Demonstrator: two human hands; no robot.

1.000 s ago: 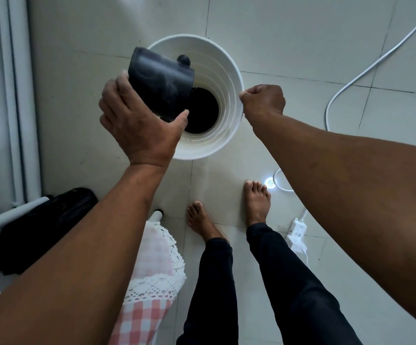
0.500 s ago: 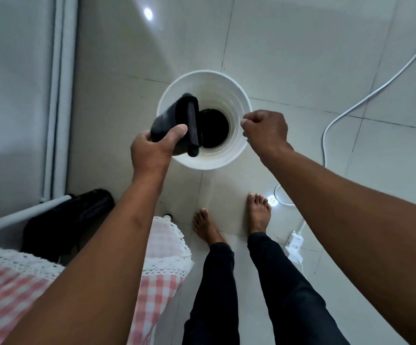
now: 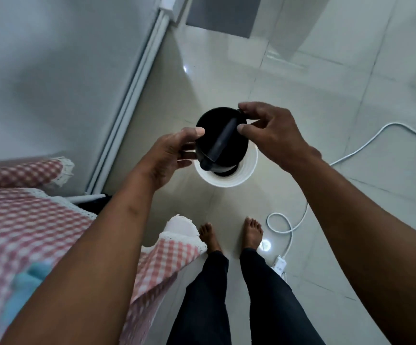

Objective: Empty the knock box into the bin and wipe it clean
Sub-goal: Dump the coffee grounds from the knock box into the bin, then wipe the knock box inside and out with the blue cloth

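The black round knock box (image 3: 210,131), mouth facing up with its knock bar (image 3: 223,139) across it, is held in the air above the white bin (image 3: 248,168). My left hand (image 3: 169,155) grips its left wall, thumb on the rim. My right hand (image 3: 269,131) pinches the right end of the bar and rim with thumb and fingers. Most of the bin is hidden beneath the box; only its near and right rim show. The box's inside looks dark and I cannot tell its contents.
A table with a pink checked cloth (image 3: 27,235) stands at my left, a blue cloth (image 3: 25,282) lying on it. A white cable (image 3: 351,150) and a power strip (image 3: 279,265) lie on the tiled floor at right. My bare feet stand just behind the bin.
The knock box went from tipped over the bin to mouth-up and raised. My right hand left the bin's rim and took hold of the box's bar. The camera view rose.
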